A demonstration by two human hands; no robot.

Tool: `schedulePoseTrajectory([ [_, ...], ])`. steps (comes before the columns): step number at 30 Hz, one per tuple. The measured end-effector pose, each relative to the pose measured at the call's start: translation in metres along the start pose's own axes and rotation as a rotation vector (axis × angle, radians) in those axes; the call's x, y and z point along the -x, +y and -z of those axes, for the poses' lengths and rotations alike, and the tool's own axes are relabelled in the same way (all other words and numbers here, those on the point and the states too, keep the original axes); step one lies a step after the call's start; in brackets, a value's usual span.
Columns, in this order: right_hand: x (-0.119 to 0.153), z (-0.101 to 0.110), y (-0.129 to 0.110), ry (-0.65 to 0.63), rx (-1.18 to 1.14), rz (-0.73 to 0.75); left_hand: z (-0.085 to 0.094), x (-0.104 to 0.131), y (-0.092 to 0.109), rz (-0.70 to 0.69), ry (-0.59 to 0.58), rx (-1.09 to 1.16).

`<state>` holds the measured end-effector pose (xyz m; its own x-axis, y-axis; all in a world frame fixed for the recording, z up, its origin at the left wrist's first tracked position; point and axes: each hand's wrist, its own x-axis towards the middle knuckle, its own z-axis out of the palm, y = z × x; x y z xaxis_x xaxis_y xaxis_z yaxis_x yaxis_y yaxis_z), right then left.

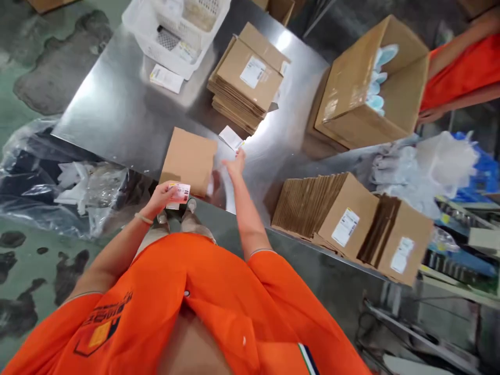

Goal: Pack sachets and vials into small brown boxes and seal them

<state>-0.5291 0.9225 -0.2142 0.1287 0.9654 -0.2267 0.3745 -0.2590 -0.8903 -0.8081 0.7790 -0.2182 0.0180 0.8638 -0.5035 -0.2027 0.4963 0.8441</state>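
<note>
Label (181, 193) sat pinched in the left hand (161, 198) at the near edge of the cardboard (189, 159); the right hand (235, 165) met the white slips (230, 137) farther right, grip impossible to tell; light edge holds seemed best against creasing

Dark, irregular patches (64, 62) spread over a dull green floor (35, 265). A metal-topped table (113, 104) stretches above it, its shiny surface catching bright white glare (284, 40)
</note>
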Motion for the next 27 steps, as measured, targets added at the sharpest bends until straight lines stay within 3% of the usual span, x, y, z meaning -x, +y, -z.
schedulePoseTrajectory([
  [3,0.068,-0.048,-0.005,-0.408,-0.180,-0.092,-0.004,-0.013,0.011,-0.008,0.027,0.054],
  [5,0.107,-0.077,-0.006,-0.536,-0.310,-0.200,-0.002,-0.019,0.018,-0.072,0.096,0.045],
  [7,0.128,-0.095,-0.009,-0.458,-0.408,-0.278,0.003,-0.021,0.022,-0.128,0.102,0.017],
  [8,0.131,-0.099,-0.010,-0.379,-0.443,-0.300,0.006,-0.020,0.022,-0.133,0.052,-0.007],
  [11,0.126,-0.100,-0.016,-0.206,-0.545,-0.363,0.017,-0.012,0.019,-0.071,-0.223,-0.103],
  [13,0.120,-0.099,-0.019,-0.150,-0.601,-0.411,0.020,-0.006,0.017,-0.036,-0.329,-0.147],
  [16,0.119,-0.101,-0.019,-0.109,-0.600,-0.406,0.022,0.001,0.017,-0.057,-0.300,-0.171],
  [20,0.134,-0.098,-0.017,-0.012,-0.266,-0.127,0.024,0.007,0.022,-0.104,-0.264,-0.212],
  [23,0.153,-0.096,-0.013,-0.117,0.003,0.169,0.027,0.009,0.023,-0.156,-0.280,-0.314],
  [25,0.163,-0.097,-0.009,-0.208,0.011,0.243,0.030,0.010,0.021,-0.191,-0.323,-0.383],
  [27,0.165,-0.099,-0.003,-0.233,-0.084,0.203,0.036,0.011,0.017,-0.193,-0.364,-0.407],
])
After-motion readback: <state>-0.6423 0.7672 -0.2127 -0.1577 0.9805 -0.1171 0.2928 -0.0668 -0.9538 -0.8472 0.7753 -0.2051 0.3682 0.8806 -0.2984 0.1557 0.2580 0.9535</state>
